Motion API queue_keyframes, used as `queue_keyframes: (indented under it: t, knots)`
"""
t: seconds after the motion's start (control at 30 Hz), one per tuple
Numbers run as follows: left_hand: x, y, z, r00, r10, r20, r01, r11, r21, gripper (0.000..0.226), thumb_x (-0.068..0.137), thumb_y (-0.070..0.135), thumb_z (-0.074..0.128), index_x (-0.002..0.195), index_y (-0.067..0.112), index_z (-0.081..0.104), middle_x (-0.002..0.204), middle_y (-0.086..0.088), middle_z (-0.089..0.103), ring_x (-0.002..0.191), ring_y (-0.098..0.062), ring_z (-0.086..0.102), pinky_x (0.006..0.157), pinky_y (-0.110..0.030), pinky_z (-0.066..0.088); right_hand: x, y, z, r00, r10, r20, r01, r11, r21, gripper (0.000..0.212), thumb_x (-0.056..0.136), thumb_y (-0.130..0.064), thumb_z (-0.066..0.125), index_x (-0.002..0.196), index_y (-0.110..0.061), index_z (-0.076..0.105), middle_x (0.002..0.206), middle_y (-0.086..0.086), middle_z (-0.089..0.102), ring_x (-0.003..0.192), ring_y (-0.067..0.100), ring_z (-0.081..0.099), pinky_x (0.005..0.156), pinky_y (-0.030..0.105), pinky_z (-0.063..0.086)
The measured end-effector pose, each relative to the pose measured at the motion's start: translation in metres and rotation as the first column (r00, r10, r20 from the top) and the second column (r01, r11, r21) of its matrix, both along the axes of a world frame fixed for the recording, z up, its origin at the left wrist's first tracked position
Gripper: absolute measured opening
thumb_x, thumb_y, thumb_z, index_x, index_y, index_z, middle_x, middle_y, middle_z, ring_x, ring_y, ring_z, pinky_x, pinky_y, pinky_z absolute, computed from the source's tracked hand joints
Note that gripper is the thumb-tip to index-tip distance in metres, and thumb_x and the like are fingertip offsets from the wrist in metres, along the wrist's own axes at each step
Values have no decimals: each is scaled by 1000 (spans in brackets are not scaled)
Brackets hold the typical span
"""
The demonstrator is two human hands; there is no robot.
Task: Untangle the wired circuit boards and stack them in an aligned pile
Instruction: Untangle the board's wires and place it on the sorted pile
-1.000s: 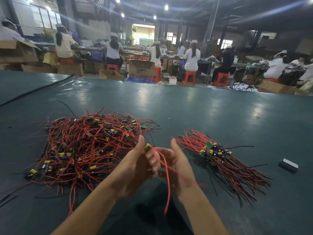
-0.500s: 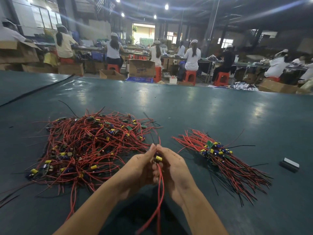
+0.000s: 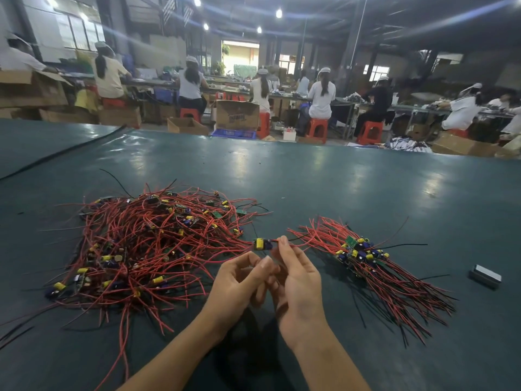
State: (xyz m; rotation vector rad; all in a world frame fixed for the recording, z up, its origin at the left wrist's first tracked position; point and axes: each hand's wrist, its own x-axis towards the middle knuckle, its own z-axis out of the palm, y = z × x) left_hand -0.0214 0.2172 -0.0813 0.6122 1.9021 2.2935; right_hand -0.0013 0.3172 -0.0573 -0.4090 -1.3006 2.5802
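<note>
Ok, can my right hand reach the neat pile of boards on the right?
Probably yes: the right hand, pinching a circuit board by its wire, is just left of the aligned pile, nothing between.

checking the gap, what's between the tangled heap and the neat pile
Head view: one circuit board, held by its wire in the right hand, with the left hand close by.

Table with tangle, pile, box

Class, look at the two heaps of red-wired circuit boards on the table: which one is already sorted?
The smaller right heap: its wires lie roughly parallel with the boards clustered together, while the bigger left heap is a tangle.
</note>
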Motion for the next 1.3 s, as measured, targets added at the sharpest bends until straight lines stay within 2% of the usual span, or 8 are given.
queue_keyframes:
  t: [0.13, 0.27, 0.43, 0.67, 0.87, 1.0, 1.13, 1.3]
  knots:
    - [-2, 1, 3, 986, 156, -62, -153, 987, 45, 34, 86, 53, 61, 64, 28, 68, 49, 4, 55, 43, -7, 51, 44, -18, 42, 2, -8, -2, 1000, 0, -17, 3, 993, 121, 22, 86, -23, 71, 64, -21, 74, 72, 6, 68, 61, 17, 57, 56, 30, 49]
    - [-7, 0, 3, 977, 214, -18, -213, 975, 68, 37, 82, 49, 56, 55, 25, 66, 55, 4, 62, 52, -6, 60, 53, -17, 48, 3, -11, -1, 999, -34, -14, 36, 981, 190, 23, 87, -27, 71, 64, -27, 74, 72, 1, 71, 68, 17, 63, 66, 36, 52]
    - [-8, -1, 1, 978, 209, -14, -208, 975, 75, 36, 80, 46, 57, 56, 20, 65, 57, -1, 60, 54, -11, 57, 56, -20, 48, 5, -10, -1, 999, -42, 10, 39, 974, 223, 24, 87, -28, 72, 63, -28, 74, 66, -3, 69, 59, 11, 59, 54, 28, 47]
    - [-7, -1, 3, 970, 239, -45, -235, 969, 72, 39, 80, 47, 60, 55, 17, 55, 54, -6, 47, 48, -13, 43, 48, -22, 39, 6, -10, -2, 998, -66, -8, 66, 964, 259, 28, 88, -22, 72, 60, -23, 74, 61, -3, 64, 47, 6, 46, 45, 21, 39]
    - [-8, 0, 2, 975, 202, -95, -196, 978, 67, 37, 89, 31, 57, 54, 19, 55, 50, -2, 47, 45, -10, 43, 45, -18, 38, 2, -5, -4, 982, -184, 39, 173, 965, 199, 28, 84, -19, 76, 56, -20, 74, 61, -1, 67, 43, 6, 45, 41, 21, 38]
    - [-9, -1, 2, 979, 182, -93, -180, 983, 35, 35, 84, 42, 57, 57, 21, 57, 55, -1, 51, 49, -9, 47, 49, -19, 41, 2, -8, -6, 990, -131, 44, 119, 972, 202, 23, 84, -24, 76, 61, -24, 76, 64, -3, 69, 49, 8, 51, 46, 24, 43]
    - [-8, 0, 2, 985, 133, -108, -128, 991, 49, 26, 85, 35, 57, 62, 26, 68, 60, 11, 60, 58, 0, 57, 54, -13, 46, 4, -17, -7, 1000, -8, 7, 7, 985, 172, 19, 85, -20, 73, 67, -21, 79, 63, 3, 67, 57, 14, 60, 53, 27, 52]
    - [-8, -1, 4, 980, 163, -118, -159, 986, 40, 31, 87, 30, 58, 58, 22, 65, 56, 9, 57, 55, -1, 54, 54, -14, 44, 1, -16, -7, 997, -56, 50, 48, 987, 153, 20, 85, -16, 74, 65, -19, 79, 67, 2, 72, 61, 14, 66, 58, 26, 53]
